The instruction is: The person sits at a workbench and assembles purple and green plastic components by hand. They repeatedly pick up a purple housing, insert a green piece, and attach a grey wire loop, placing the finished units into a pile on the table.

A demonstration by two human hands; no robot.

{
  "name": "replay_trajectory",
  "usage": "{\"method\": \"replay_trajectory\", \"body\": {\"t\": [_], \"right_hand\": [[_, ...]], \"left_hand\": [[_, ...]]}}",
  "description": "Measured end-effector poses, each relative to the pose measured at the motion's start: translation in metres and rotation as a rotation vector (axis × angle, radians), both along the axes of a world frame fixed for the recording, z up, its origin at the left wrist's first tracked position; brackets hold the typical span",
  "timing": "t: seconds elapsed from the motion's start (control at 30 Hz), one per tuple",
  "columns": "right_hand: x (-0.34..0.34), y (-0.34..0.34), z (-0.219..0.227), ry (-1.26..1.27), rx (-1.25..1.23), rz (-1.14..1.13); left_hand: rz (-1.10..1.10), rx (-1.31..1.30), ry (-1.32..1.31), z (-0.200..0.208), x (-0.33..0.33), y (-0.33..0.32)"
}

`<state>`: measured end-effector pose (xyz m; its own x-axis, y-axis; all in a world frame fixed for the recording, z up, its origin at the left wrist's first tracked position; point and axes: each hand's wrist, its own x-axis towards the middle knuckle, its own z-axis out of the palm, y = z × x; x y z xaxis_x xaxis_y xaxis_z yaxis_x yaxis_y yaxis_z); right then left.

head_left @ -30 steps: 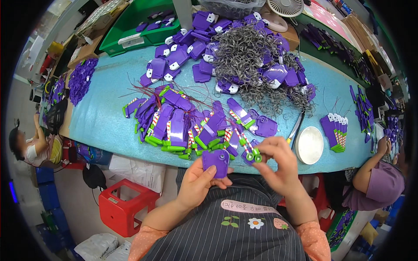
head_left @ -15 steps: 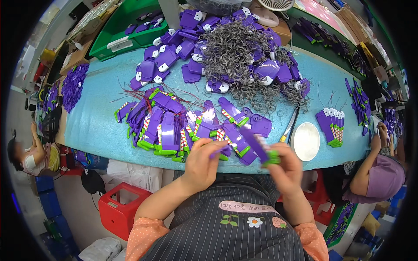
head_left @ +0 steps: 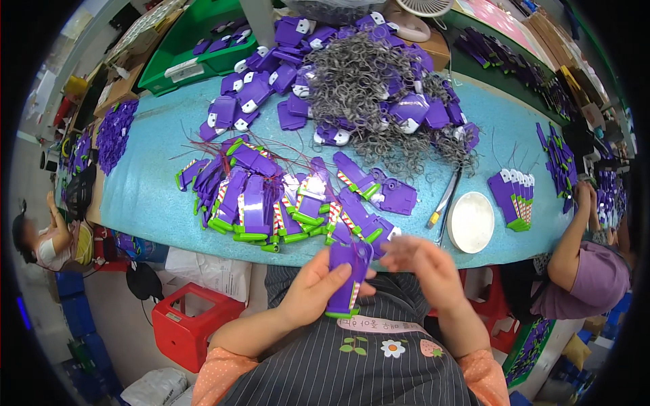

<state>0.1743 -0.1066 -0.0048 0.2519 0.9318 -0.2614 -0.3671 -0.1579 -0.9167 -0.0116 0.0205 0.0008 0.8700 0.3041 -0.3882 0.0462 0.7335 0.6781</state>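
In the head view, the left hand [head_left: 313, 289] pinched a green-tipped purple plastic panel [head_left: 351, 256] between thumb and fingers, above the striped apron [head_left: 369, 358] at the desk's [head_left: 145, 196] near edge. The right hand [head_left: 433, 274] hovered just beside it, fingers blurred and loosely bent — whether they gripped anything small, I couldn't tell. A slack thumb could have dropped the panel lapward — my guess.

Left fingers [head_left: 332, 280] grip purple piece [head_left: 351, 260]; right fingers [head_left: 404, 251] blurred.

On the table [head_left: 156, 196], coils [head_left: 359, 88] lie behind the panels [head_left: 254, 203]; a bowl [head_left: 471, 223] sits right, a bin [head_left: 220, 62] back left.
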Motion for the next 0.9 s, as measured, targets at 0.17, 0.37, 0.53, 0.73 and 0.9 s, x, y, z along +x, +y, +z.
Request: {"method": "replay_trajectory", "body": {"t": [0.17,0.37,0.53,0.73,0.9], "right_hand": [[0.004,0.055,0.018,-0.031,0.043,-0.068],[-0.007,0.046,0.045,-0.673,0.184,-0.138],[-0.021,0.026,0.045,-1.181,0.289,-0.171],[-0.019,0.028,0.045,-1.481,0.286,-0.226],[-0.021,0.027,0.043,-1.464,0.258,-0.254]], "left_hand": [[-0.284,-0.065,0.07,-0.006,0.006,-0.018],[-0.226,-0.193,0.17,-0.011,0.009,-0.01],[0.149,0.147,-0.118,0.01,0.007,-0.005],[0.178,0.297,-0.146,0.013,0.014,-0.018],[0.163,0.413,-0.065,0.013,0.013,-0.024]]}}
